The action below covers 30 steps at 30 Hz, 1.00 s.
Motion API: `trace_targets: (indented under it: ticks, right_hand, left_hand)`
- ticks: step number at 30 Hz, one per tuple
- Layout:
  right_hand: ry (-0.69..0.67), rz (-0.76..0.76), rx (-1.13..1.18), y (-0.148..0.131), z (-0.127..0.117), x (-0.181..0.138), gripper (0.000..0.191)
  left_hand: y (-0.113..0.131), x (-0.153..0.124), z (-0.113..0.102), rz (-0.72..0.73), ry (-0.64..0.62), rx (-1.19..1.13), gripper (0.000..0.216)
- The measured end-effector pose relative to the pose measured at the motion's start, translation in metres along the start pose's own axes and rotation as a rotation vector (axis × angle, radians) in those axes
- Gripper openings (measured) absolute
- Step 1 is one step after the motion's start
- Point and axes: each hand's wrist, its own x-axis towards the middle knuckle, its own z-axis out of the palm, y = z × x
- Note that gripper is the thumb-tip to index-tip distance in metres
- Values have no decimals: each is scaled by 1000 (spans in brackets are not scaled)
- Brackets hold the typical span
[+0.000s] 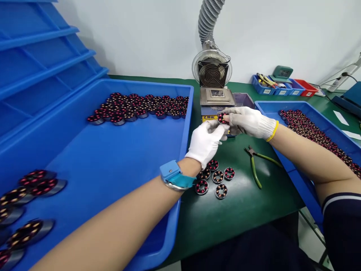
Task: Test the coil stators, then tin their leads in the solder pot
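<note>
Both of my hands wear white knit gloves and meet in front of the metal-topped machine [216, 98]. Between them is a small ring-shaped motor stator [222, 118] with red windings. My left hand [205, 140] grips its lower left side, thumb and fingers closed. From the upper right, my right hand [248, 121] pinches the same stator; some of its fingertips are hidden. Several more stators [218, 176] lie on the green table [225, 218] below my left wrist. Green-handled cutting pliers [255, 172] rest to their right, jaws pointing away from me.
A large blue tray [135, 150] on the left holds stators along its back and near left corner. Another blue tray [293, 105] on the right holds many more. Behind the machine stand a fan [213, 74] and a grey hose [208, 19]. Small bins [265, 89] sit at the back right.
</note>
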Motion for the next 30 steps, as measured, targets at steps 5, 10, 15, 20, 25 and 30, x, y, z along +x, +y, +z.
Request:
trace_targets:
  ticks: [5, 10, 15, 20, 25, 30]
  right_hand:
    - [87, 122, -37, -9, -13, 9, 5]
    - [411, 23, -281, -28, -35, 47, 20]
    - [526, -81, -573, -32, -58, 100, 22]
    - [620, -160, -901, -21, -60, 132, 28]
    - [599, -154, -940, -14, -57, 139, 31]
    - [611, -136, -952, -9, -56, 141, 32]
  left_hand:
    - [-1, -5, 3, -32, -60, 193, 42]
    - [1, -22, 1, 171, -466, 844, 67]
    - [-2, -27, -3, 319, -833, 1307, 66]
    - [-8, -23, -4, 338, -860, 1340, 43]
    - [-11, -24, -4, 342, -837, 1361, 43]
    - [-8, -25, -5, 352, -791, 1382, 55]
